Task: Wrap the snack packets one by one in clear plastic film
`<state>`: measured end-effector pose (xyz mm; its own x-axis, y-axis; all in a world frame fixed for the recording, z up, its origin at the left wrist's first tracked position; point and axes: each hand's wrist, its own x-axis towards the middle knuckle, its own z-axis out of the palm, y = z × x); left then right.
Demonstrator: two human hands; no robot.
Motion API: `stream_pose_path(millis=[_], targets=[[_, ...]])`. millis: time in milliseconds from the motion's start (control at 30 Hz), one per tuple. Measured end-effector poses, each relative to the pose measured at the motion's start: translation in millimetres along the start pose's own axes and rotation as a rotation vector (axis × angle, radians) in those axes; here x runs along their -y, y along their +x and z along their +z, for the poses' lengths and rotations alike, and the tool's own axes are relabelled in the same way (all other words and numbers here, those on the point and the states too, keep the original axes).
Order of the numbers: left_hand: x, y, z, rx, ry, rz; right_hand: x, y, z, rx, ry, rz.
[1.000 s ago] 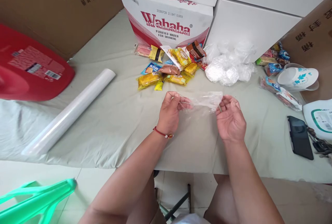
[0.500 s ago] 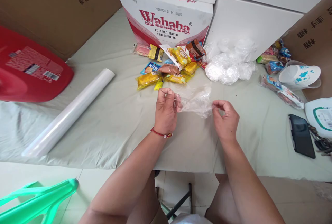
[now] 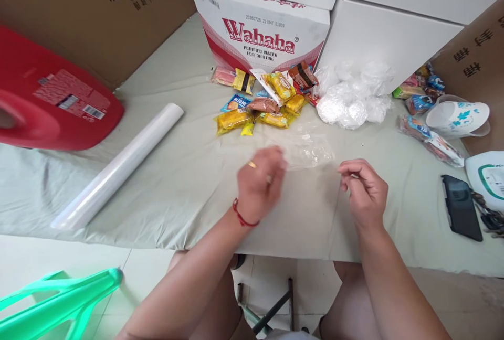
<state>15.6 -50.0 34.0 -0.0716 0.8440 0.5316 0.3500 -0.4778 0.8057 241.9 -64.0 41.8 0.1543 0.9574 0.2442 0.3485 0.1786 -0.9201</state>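
A thin clear plastic bag (image 3: 309,151) lies spread on the cloth in front of the snack pile. At its near left edge is my left hand (image 3: 260,180), smeared by motion, its fingers bent; whether it touches the film cannot be told. My right hand (image 3: 364,190) is just beyond the bag's right corner, fingers curled and tips together; anything thin between them is too small to make out. Behind the bag, wrapped snacks (image 3: 271,106), many in yellow packets, are heaped against the Wahaha carton (image 3: 263,35). Crumpled clear plastic bags (image 3: 354,98) sit right of them.
To the left are a roll of clear film (image 3: 122,164) and a red jug (image 3: 59,98). On the right lie more packets (image 3: 443,148), a white patterned cup (image 3: 459,118), a phone (image 3: 461,206) and a white container (image 3: 486,174). A green plastic stool (image 3: 66,303) stands below.
The bunched bag between my hands now lies flatter on the cloth. My hands have come nearer to me and my right hand has shifted right, off the bag's edge.
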Motion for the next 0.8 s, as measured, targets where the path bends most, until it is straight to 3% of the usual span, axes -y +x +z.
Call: stream_pose_path(millis=[67, 133, 233, 333, 500, 567, 700, 733, 800], targets=[[-6.6, -15.7, 7.2, 0.402, 0.172, 0.193, 1.9, 1.1, 4.1, 0.096, 0.205, 0.200], [-10.9, -28.5, 16.8, 0.692, 0.302, 0.316, 1.7, 4.1, 9.3, 0.138, 0.270, 0.295], [-13.6, -40.6, 27.9, 0.879, 0.379, 0.403, 1.2, 7.1, 16.8, 0.142, 0.159, 0.257], [-14.7, -45.7, 30.7, 0.910, 0.367, 0.342, 3.4, 3.7, 23.6, 0.195, -0.035, 0.172], [-17.3, -47.5, 26.0, 0.817, 0.209, 0.230, 1.7, -4.2, 31.7, 0.220, -0.234, 0.142], [-17.4, -45.6, 24.2, 0.649, 0.119, 0.179, -1.9, -3.7, 32.4, 0.256, -0.211, 0.161], [-9.6, -32.6, 25.8, 0.114, 0.213, -0.025, -6.8, -0.9, 32.5, 0.253, -0.234, 0.026], [-6.1, -27.9, 27.3, 0.025, 0.264, -0.087, -7.1, -0.9, 32.7, 0.256, -0.243, -0.010], [1.5, -18.6, 30.2, -0.012, 0.285, -0.198, -6.9, -1.8, 33.1, 0.276, -0.243, -0.059]])
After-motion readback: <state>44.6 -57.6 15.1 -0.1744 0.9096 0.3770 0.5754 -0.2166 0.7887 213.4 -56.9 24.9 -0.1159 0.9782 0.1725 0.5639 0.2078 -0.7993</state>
